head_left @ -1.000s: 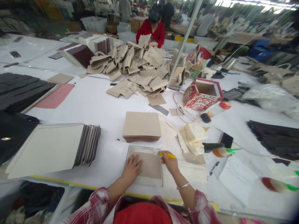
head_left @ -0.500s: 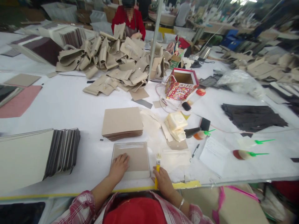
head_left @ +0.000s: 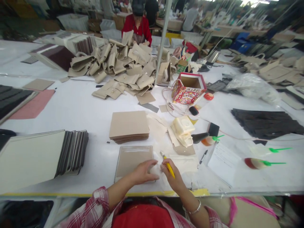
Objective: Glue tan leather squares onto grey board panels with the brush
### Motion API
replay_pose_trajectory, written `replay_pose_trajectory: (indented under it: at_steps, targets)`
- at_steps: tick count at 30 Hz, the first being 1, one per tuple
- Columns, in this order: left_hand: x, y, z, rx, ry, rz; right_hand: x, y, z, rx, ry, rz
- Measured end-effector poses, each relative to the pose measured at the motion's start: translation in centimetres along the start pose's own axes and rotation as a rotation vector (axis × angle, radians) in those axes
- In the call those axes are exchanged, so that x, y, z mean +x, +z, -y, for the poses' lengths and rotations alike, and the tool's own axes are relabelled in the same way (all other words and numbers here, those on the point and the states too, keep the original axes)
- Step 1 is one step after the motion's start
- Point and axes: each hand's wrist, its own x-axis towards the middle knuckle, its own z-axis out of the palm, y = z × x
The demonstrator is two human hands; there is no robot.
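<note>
A yellow-handled brush point(head_left: 169, 168) is held in my right hand point(head_left: 173, 174), its tip pointing up and to the left. My left hand point(head_left: 145, 172) reaches over the lower right part of a beige panel with a dark edge point(head_left: 133, 160). Something whitish and translucent point(head_left: 155, 170) lies between the fingers and thumb of my left hand, too blurred to name. Behind the panel stands a stack of beige boards point(head_left: 129, 125).
Dark-edged pale panels point(head_left: 71, 152) are stacked at the left. A cream container point(head_left: 182, 126), a pen point(head_left: 203, 156), a written sheet point(head_left: 223, 163) and glue bottles point(head_left: 254, 163) lie to the right. Beige bag pieces point(head_left: 118, 63) are heaped behind; a person in red point(head_left: 140, 30) is beyond.
My left hand has moved right from the middle of the panel to its right edge, beside my right hand. The brush now tilts left instead of standing straight. The view has shifted slightly.
</note>
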Motion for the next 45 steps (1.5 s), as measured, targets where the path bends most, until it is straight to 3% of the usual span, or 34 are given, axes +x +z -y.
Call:
replay_pose_trajectory:
  at_steps: [2, 5, 11, 15, 18, 22, 27, 31, 35, 45]
  targets:
    - [0.6, 0.2, -0.1, -0.197, -0.099, 0.07, 0.6, 0.3, 0.7, 0.038, 0.026, -0.051]
    - [0.5, 0.0, 1.2, -0.353, -0.239, 0.02, 1.2, 0.9, 0.4, 0.091, 0.064, -0.097]
    - [-0.4, -1.1, 2.8, -0.449, -0.341, -0.019, 1.9, 2.4, -0.4, -0.074, 0.023, 0.021]
    - [-1.7, -2.9, 4.2, -0.484, -0.462, 0.039, 3.3, 3.0, -1.3, -0.188, 0.009, -0.154]
    - [-2.9, -4.7, 6.4, -0.514, -0.59, -0.103, 4.9, 3.4, -2.6, -0.245, 0.017, -0.249]
    - [-3.0, -6.7, 9.2, -0.485, -0.655, -0.335, 7.2, 5.1, -4.5, -0.306, 0.005, -0.262]
    - [-1.7, -7.3, 11.7, -0.305, -0.723, -0.596, 9.1, 7.9, -6.4, -0.47, -0.001, -0.23]
    - [-1.4, -7.6, 13.1, -0.17, -0.747, -0.697, 9.9, 8.9, -7.5, -0.54, -0.023, -0.197]
    - [-1.2, -7.9, 14.2, -0.115, -0.79, -0.708, 10.1, 9.3, -8.1, -0.553, -0.035, -0.186]
    - [-0.3, -8.5, 15.4, -0.096, -0.907, -0.611, 10.4, 9.5, -8.7, -0.561, -0.054, -0.183]
